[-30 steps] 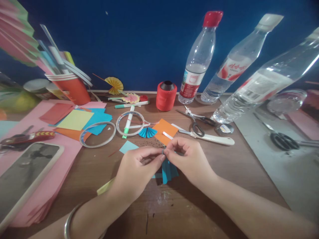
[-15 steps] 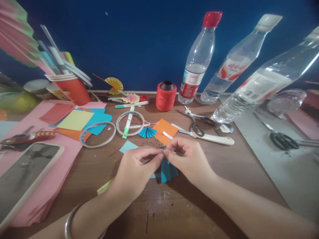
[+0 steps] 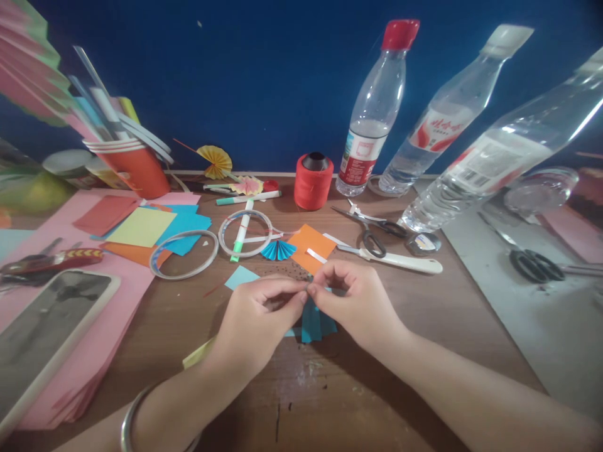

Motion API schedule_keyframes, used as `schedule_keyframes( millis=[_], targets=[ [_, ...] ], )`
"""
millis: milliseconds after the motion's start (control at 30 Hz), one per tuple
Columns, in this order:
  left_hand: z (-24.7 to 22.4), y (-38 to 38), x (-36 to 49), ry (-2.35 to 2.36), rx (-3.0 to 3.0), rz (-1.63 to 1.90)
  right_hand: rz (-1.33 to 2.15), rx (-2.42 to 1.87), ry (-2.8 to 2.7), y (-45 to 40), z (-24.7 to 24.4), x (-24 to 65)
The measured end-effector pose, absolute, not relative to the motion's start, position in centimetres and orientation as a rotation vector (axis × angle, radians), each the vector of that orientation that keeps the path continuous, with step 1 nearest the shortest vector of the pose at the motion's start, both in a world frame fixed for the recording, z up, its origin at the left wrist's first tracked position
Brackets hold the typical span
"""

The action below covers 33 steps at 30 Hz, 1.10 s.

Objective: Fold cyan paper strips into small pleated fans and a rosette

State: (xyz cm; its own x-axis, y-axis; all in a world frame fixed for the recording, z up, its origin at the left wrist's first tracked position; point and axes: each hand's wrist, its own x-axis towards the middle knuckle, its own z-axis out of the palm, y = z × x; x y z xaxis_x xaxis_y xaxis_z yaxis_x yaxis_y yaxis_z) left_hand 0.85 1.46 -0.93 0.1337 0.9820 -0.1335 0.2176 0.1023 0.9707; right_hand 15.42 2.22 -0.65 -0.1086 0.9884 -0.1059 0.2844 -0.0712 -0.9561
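Observation:
My left hand (image 3: pixel 261 314) and my right hand (image 3: pixel 351 295) meet above the middle of the table, both closed in a pinch. Between the fingertips is the gathered top end of a blue pleated paper (image 3: pixel 311 321), whose folds hang down and spread below. A tiny greyish bit shows right at the fingertips, too small to name. Just beyond the hands lie an orange paper square (image 3: pixel 308 242) with a white strip on it, a small blue paper fan (image 3: pixel 279 250) and a light blue paper piece (image 3: pixel 241 277).
Past the hands stand a red thread spool (image 3: pixel 313 185) and several water bottles (image 3: pixel 360 144). Black scissors (image 3: pixel 374 242) and a white-handled knife (image 3: pixel 405 261) lie to the right. Leftward are tape rings (image 3: pixel 183 271), coloured paper (image 3: pixel 141 226), a phone (image 3: pixel 51 339) and a red cup (image 3: pixel 134 169).
The lower edge of the blue pleated paper has shifted slightly up and to the left. Both hands stay pinched in nearly the same place.

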Motion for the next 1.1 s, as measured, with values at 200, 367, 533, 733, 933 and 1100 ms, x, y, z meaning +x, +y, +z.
schedule_keyframes(
  millis=[200,367,533,733,933,1100],
  targets=[
    [-1.01,1.52,0.87,1.3,1.345,0.907,1.204,-1.433,-1.473,2.14,-0.6,15.35],
    [-1.02,1.43,0.81,1.307,1.369,0.911,1.202,-1.434,-1.473,2.22,-0.55,15.33],
    [-1.05,1.37,0.78,1.29,1.348,0.915,1.201,-1.436,-1.475,2.26,-0.56,15.31],
    [-0.93,1.43,0.83,1.287,1.338,0.905,1.207,-1.435,-1.479,2.17,-0.53,15.33],
    [-0.87,1.41,0.72,1.24,1.304,0.908,1.215,-1.423,-1.483,2.14,-0.61,15.38],
    [-0.48,1.56,0.61,1.251,1.313,0.905,1.23,-1.368,-1.463,2.26,-0.65,15.33]
  ],
)
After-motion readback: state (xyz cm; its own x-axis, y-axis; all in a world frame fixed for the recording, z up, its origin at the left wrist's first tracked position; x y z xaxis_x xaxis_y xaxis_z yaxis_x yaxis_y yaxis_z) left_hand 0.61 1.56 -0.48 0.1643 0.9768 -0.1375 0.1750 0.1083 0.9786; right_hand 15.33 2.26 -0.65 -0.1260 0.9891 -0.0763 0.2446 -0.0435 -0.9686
